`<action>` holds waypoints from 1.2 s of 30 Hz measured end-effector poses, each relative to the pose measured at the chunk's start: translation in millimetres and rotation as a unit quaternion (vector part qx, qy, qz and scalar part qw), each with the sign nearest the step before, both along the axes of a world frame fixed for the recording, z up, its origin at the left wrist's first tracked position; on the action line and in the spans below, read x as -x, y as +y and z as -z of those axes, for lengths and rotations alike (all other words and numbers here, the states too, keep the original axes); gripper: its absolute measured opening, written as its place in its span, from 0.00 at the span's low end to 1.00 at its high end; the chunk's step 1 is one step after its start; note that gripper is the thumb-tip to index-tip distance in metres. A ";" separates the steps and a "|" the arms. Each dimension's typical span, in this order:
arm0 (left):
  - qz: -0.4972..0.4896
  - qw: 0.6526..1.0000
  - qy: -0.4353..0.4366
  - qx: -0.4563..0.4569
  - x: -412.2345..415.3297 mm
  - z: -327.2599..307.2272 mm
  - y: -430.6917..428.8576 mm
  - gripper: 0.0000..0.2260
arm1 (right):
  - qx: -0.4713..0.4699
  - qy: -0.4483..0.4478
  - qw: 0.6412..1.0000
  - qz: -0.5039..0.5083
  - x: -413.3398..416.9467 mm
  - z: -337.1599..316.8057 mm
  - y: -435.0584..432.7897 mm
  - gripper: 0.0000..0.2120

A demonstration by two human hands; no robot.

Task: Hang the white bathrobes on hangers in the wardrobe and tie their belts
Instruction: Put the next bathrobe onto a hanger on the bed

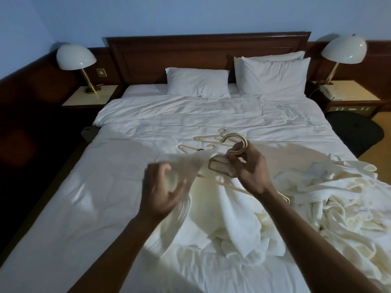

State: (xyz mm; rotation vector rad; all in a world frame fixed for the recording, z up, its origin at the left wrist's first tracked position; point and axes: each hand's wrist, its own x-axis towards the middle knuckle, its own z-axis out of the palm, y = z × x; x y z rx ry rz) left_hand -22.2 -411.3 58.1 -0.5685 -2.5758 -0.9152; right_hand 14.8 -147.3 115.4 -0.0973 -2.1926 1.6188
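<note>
- We stand at the foot of a wide bed (105,208) made up in a white duvet, which fills most of the view
- A dark wooden headboard (190,51) runs along the bed's far edge
- One white bathrobe (232,225) lies bunched near the foot edge, right of centre, with its upper part lifted off the duvet between our hands
- A second bathrobe (338,197) lies crumpled along the bed's right edge, touching the first
- At the head end a flat pillow (196,82) lies near the middle, and two stacked pillows (273,77) lean on the headboard towards the far right corner
- A nightstand stands beside each far corner, the left nightstand (84,98) carrying a domed left lamp (75,57) and the right nightstand (351,94) a matching right lamp (343,49) and a telephone (326,89)
- Our left hand (163,191) is blurred; its fingers look curled round a fold of the bathrobe, held up above the middle of the bed
- Our right hand (249,168) pinches the neck of a pale hanger (218,166) just under its hook, thumb and fingers closed on it, with the bathrobe draped over the hanger's left arm
- Two spare hangers (206,138) lie flat on the duvet at the centre of the bed, just beyond our hands
</note>
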 end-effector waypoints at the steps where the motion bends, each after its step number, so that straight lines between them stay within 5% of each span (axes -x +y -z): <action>1: 0.008 0.998 0.067 0.018 9.4 -15.3 5.8 0.25 | 0.008 -0.002 1.000 -0.022 -0.9 -2.7 -2.7 0.06; 4: 0.116 0.983 -0.021 0.143 33.4 -51.0 23.8 0.21 | -0.035 0.004 0.996 -0.079 -0.2 -8.7 -14.4 0.05; 7: 0.184 0.957 -0.145 0.171 44.0 -50.3 26.9 0.11 | -0.090 -0.023 0.979 -0.181 10.5 -13.6 -6.6 0.06; 11: 0.216 0.958 -0.117 0.147 44.5 -61.6 30.1 0.13 | -0.028 -0.234 0.894 -0.382 18.6 -12.9 22.4 0.20; 14: 0.211 0.956 -0.108 0.175 45.7 -76.8 30.9 0.10 | -0.040 -0.326 0.856 -0.398 23.6 3.2 38.8 0.29; 17: 0.187 0.950 -0.145 0.202 50.3 -79.0 12.4 0.14 | -0.219 -0.337 0.837 -0.372 26.5 11.4 58.2 0.05; 18: 0.175 0.951 -0.154 0.202 50.6 -76.5 4.7 0.16 | -0.281 -0.339 0.830 -0.342 25.9 14.6 65.4 0.11; 21: 0.130 0.962 -0.150 0.186 45.7 -63.4 -7.2 0.12 | -0.335 -0.309 0.859 -0.234 20.9 31.8 80.8 0.21; 26: 0.055 0.979 -0.083 0.177 48.0 -38.3 8.6 0.13 | -0.300 -0.181 0.935 -0.051 14.1 28.1 62.1 0.13; 31: -0.011 0.989 -0.054 0.140 43.4 -40.3 25.9 0.11 | -0.309 -0.062 0.949 0.032 -2.3 20.2 58.3 0.10; 34: -0.041 0.995 -0.055 0.074 40.6 -50.1 49.4 0.11 | -0.214 -0.056 0.971 0.095 -7.4 11.7 39.9 0.08; 36: -0.037 0.996 -0.071 0.034 43.3 -58.0 58.8 0.15 | -0.184 -0.097 0.978 0.018 -15.2 11.7 17.1 0.05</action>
